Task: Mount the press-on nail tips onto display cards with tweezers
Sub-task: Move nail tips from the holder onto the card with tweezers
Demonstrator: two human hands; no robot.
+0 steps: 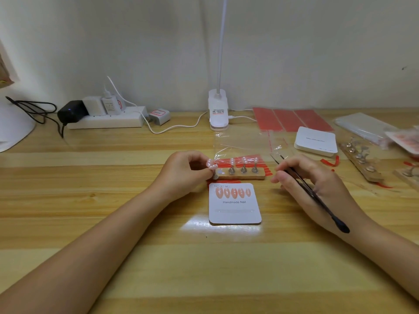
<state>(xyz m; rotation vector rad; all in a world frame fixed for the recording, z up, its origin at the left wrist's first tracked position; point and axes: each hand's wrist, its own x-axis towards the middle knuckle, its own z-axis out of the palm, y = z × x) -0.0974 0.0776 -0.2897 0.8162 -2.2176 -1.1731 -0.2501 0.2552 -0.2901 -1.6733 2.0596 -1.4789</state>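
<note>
Pale pink and glossy, a nail tip (211, 164) sits pinched between the thumb and fingertips of the left hand (186, 172), whose grip is curled tight round it just above the left end of a small wooden holder strip (240, 176). The right hand (310, 182) has its grip closed on black tweezers (310, 193), the shaft lying across the fingers, the tips pointing up and away toward a clear plastic bag (240, 143) and the rounded end resting over the wrist. The tweezer tips stand well apart from the pinched nail tip, with the holder strip between the two hands.

Three more tips (244, 160) stand upright on metal stems along that strip. Just in front of it, nearer the person, lies a white display card (235, 211) printed "Handmade Nail", with a row of five pink nails (233, 192) along its upper part.

Farther out on the wooden worktop (136, 257): red strips (292, 120) to the right rear, a stack of blank cards (316, 140) beside them, another holder strip (360, 159) at the right, a white clip lamp (218, 109) at the back centre, and a power strip (106, 120) with plugs at the left.
</note>
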